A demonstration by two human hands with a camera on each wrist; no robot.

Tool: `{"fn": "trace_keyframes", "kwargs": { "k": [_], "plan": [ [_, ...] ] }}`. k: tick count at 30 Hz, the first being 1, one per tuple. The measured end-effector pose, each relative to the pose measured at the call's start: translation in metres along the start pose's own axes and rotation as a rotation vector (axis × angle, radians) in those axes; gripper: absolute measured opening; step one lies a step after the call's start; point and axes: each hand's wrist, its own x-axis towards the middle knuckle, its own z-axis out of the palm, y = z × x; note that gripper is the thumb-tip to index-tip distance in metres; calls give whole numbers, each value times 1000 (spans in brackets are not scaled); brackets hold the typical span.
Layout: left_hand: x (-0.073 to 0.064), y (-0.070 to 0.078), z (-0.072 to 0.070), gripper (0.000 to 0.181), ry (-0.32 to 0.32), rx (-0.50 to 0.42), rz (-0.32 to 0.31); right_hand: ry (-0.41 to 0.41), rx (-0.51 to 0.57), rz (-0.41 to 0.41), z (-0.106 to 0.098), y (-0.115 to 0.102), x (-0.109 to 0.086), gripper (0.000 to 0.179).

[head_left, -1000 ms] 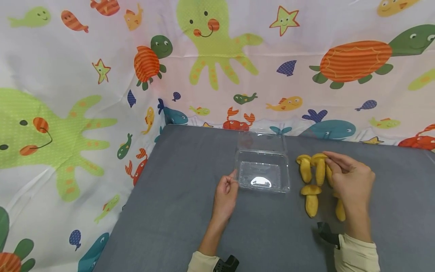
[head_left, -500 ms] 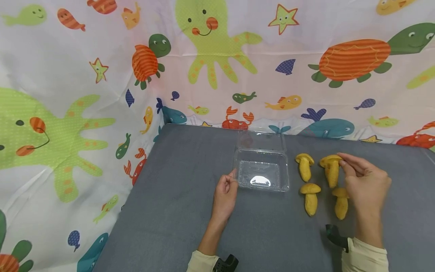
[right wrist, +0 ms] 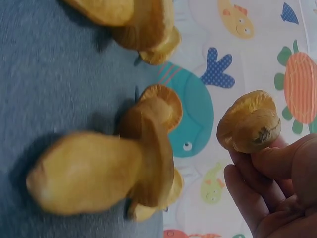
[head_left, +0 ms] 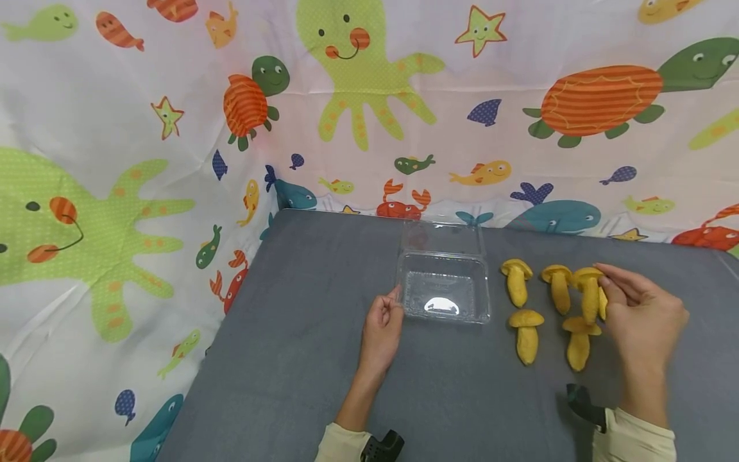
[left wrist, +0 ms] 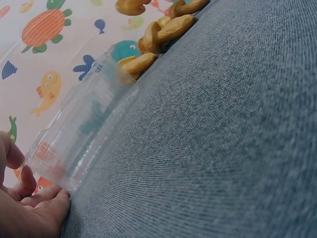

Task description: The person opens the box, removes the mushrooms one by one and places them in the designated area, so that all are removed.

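My right hand (head_left: 646,321) pinches a yellow mushroom (head_left: 589,292) by the edge of its cap. In the right wrist view this mushroom (right wrist: 250,121) is raised off the table, its stem end facing the camera. Other yellow mushrooms lie around it: one mushroom (head_left: 558,289) just to its left, another mushroom (head_left: 579,343) in front, and one partly hidden behind it. My left hand (head_left: 382,330) grips the left edge of a clear plastic container (head_left: 444,314). The container's lid (head_left: 441,239) is folded back; nothing lies inside. In the left wrist view, fingertips touch the container's corner (left wrist: 74,181).
Two more mushrooms, a back one (head_left: 516,282) and a front one (head_left: 526,337), lie between the container and the right hand. A grey cloth (head_left: 300,346) covers the table. A curtain (head_left: 369,173) printed with sea animals stands along the back and left.
My right hand has moved to the right with the pinched mushroom, away from the back-left mushroom and past the one beside it. The left hand stays at the container's edge.
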Motion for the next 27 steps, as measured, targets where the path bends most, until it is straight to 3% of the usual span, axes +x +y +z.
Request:
{"fn": "trace_keyframes", "kwargs": {
  "k": [15, 27],
  "plan": [
    [0, -1, 1, 11, 7, -2, 11, 71, -14, 45, -13, 27, 1, 28],
    [-1, 0, 1, 12, 9, -5, 8, 28, -147, 230, -20, 43, -5, 33]
  ]
}}
